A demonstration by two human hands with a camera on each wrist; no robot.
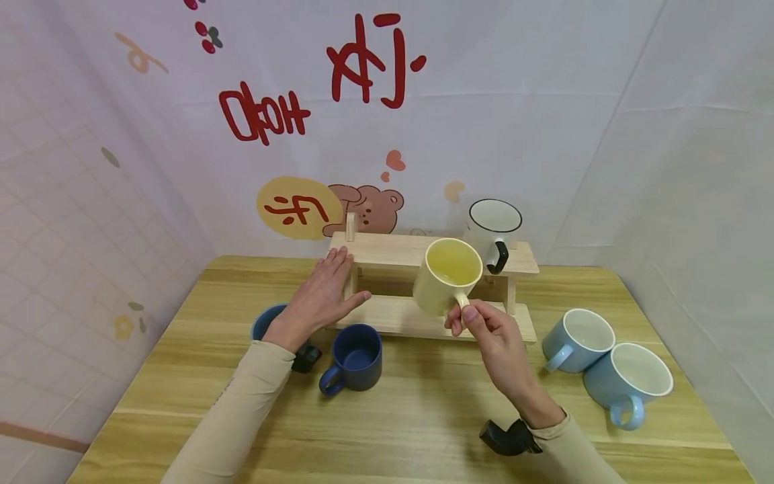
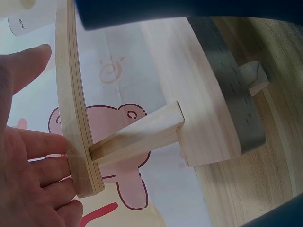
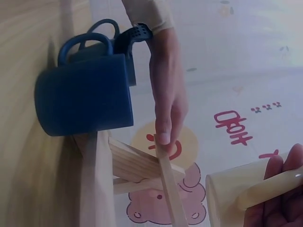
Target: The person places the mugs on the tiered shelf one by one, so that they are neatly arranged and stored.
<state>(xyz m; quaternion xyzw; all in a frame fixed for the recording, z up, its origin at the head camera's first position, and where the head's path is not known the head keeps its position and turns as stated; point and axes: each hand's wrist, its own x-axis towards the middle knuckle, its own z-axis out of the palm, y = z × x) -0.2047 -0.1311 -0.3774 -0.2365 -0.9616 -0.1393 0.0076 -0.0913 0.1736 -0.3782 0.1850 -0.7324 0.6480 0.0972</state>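
Observation:
My right hand (image 1: 492,339) grips the handle of a pale yellow mug (image 1: 432,286), which is held up in front of the upper board of a two-tier wooden shelf (image 1: 387,249). In the right wrist view the yellow mug (image 3: 227,191) appears at the lower right with fingers around its handle. My left hand (image 1: 320,292) rests with extended fingers on the left end of the shelf's upper board. Seen from the left wrist, its fingertips touch that board (image 2: 75,118). A white mug (image 1: 492,225) with a black rim and handle stands on the upper board's right end.
A dark blue mug (image 1: 358,356) stands in front of the shelf. Another blue mug (image 1: 266,319) is partly hidden behind the left forearm. Two light blue mugs, one nearer the shelf (image 1: 577,343) and one farther right (image 1: 629,376), stand on the wooden table (image 1: 399,430). A printed cloth hangs behind.

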